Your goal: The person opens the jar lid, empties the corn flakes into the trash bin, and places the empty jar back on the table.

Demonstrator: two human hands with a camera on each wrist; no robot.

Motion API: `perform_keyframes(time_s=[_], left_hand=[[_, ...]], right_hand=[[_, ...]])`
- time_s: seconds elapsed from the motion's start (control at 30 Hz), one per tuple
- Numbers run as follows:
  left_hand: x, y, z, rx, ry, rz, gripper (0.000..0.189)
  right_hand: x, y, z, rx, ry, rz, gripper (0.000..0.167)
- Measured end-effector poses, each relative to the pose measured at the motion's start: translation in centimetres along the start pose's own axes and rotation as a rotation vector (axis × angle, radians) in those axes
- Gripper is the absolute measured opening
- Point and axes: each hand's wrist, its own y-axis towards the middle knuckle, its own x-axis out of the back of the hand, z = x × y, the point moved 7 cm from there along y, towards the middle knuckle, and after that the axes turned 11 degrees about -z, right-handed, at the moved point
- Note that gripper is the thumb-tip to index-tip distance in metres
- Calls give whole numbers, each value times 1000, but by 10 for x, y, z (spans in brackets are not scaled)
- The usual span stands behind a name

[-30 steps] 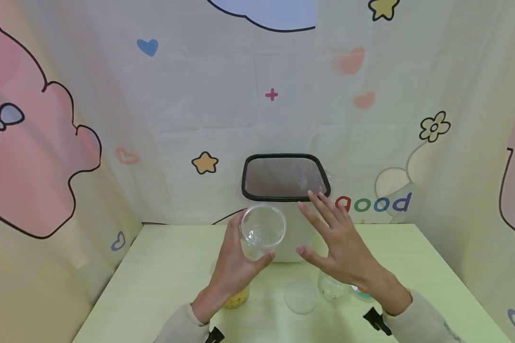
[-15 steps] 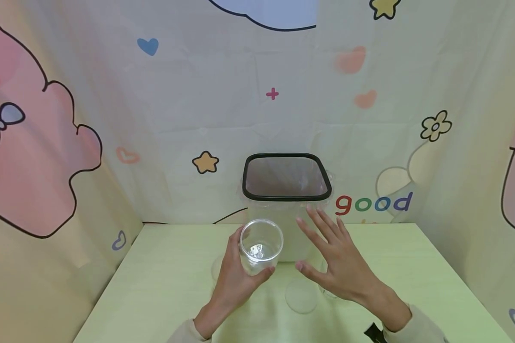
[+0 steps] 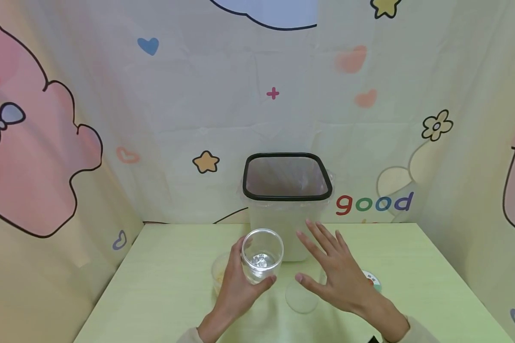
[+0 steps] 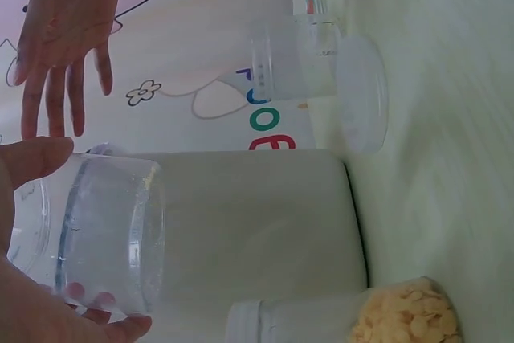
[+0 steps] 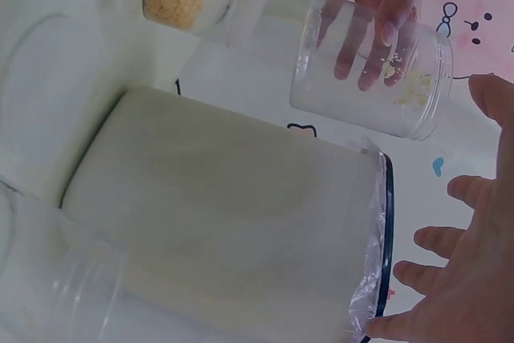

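Note:
My left hand (image 3: 236,295) grips a clear, wide-mouthed jar (image 3: 262,259) in front of the bin, fingers on one side and thumb on the other. In the right wrist view a few pale crumbs (image 5: 416,88) show near the open mouth of this jar. My right hand (image 3: 341,274) is held up to the right of the jar, fingers spread, with nothing in it. Low on the left stands a second clear jar (image 4: 405,315) with pale yellow flakes at its bottom, partly hidden behind my left hand in the head view.
A pale bin (image 3: 283,219) with a black rim and a plastic liner stands at the back of the table (image 3: 167,267). A flat translucent disc (image 3: 301,296) lies between the hands. Behind the right hand are another clear jar (image 4: 297,58) and a colourful round item (image 3: 372,281).
My left hand has brought the jar down from in front of the bin's upper part toward the table. My right hand has come down too, its fingers still spread.

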Motion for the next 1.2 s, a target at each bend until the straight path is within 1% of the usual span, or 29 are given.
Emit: perform_keyframes(time_s=[0.27,0.5,0.63,0.77,0.93,1.07,1.2], left_hand=[[-10,-9,12,48,-21,21,103],[-20,-18,26,77,-1,47,102],[-26,-21,32,84,10,62,103],[-30,-24,34,91,6,70,103],[-35,-28,37,91,14,88,104],[-39,-29,43,96,20,97,104],[-42,-28,50,89,43,98,106]], right_hand=[[-10,-13,-2,4,9,-24,79],[-15,-20,-5,-18,-1,-6,79],[-18,-24,-7,-32,-7,12,80],[-20,-26,-8,-45,-6,25,80],[-20,-28,-10,-43,-14,19,79],[-22,-30,-10,-45,-12,21,79],[-24,-34,-11,-46,-6,22,79]])
